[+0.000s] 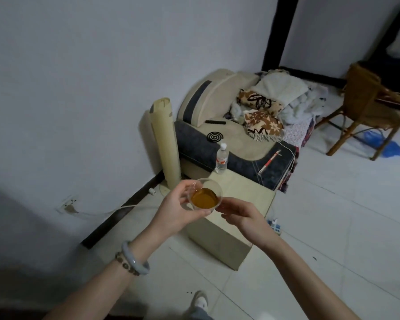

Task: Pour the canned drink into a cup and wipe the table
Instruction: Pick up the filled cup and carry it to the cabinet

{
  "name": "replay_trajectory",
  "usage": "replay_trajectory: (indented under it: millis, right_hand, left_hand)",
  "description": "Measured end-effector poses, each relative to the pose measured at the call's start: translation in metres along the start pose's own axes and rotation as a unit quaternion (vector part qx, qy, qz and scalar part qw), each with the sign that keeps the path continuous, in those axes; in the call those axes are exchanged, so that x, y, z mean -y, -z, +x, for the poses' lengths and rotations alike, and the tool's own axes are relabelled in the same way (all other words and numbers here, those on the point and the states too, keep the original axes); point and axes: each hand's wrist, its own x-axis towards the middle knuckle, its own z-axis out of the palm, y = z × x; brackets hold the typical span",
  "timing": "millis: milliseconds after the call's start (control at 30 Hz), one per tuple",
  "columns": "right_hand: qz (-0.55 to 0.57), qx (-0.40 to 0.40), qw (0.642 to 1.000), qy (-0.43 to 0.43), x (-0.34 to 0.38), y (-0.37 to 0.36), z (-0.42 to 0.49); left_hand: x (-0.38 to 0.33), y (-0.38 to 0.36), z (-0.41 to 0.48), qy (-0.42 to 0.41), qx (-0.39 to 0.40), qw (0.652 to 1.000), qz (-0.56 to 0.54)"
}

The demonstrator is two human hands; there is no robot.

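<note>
1. My left hand (176,210) holds the clear plastic cup (206,195) from its left side; fingers (200,212) curl under the base, thumb along the near rim.
2. My right hand (243,218) meets the cup at its lower right edge. Fingertips touch the base there; whether they carry any weight I cannot tell.
3. The cup is lifted above the near corner of the cream desk (238,204), not resting on it. Amber drink (204,198) fills the lower part; the cup is roughly upright.
4. A pale bangle (134,257) and a beaded bracelet (126,264) sit on my left wrist.
5. On the far corner of the desk stands a clear water bottle (221,160) with a white cap and red label, upright.
6. Behind the desk: a sofa (229,135), cream and dark grey, with a black mosquito coil (213,136) on its seat, patterned cushions and heaped cloth further back.
7. A tall cream tower fan (165,144) stands left of the sofa, against the wall.
8. A rattan chair (370,107) stands well apart, far right, on the white tile floor (333,215).
9. No can in view.
</note>
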Motion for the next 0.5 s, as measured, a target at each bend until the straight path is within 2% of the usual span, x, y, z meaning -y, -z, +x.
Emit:
replay_trajectory:
  millis: [267, 500]
  right_hand:
    - [-0.007, -0.078, 0.997, -0.010, 0.007, 0.046, 0.084]
    - [-0.004, -0.145, 0.988, -0.055, -0.011, 0.079, 0.132]
  left_hand:
    - [-0.008, 0.000, 0.119, -0.016, 0.049, 0.998, -0.021]
    - [0.005, -0.011, 0.202, -0.032, 0.134, 0.990, 0.014]
